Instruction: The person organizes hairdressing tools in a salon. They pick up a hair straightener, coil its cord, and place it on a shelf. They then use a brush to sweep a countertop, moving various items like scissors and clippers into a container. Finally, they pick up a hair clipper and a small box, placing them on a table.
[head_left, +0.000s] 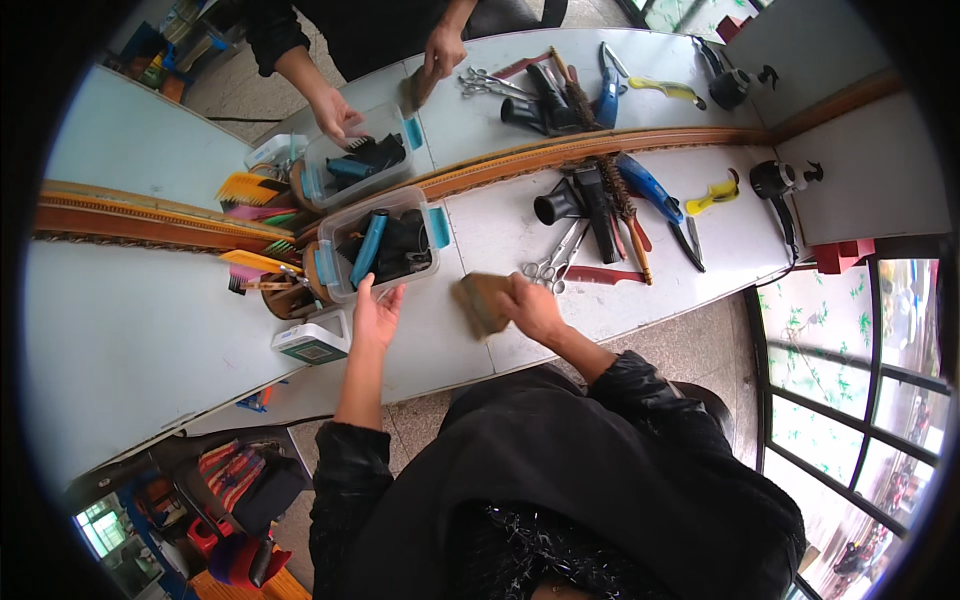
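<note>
My right hand grips a wide brown brush, blurred, just above the white counter. My left hand is at the near side of a clear plastic box, its thumb against the wall and its fingers apart. Inside the box lie a blue-green hair clipper and several black attachments, partly hidden. To the right of the brush are steel hairdressing scissors, a dark red comb, a black hair clipper, a round brush and a blue clipper.
A mirror with a wooden frame runs along the back. Left of the box stand a wooden holder with combs and a white stand bearing a printed code. Farther right lie a razor, a yellow comb and a hair dryer.
</note>
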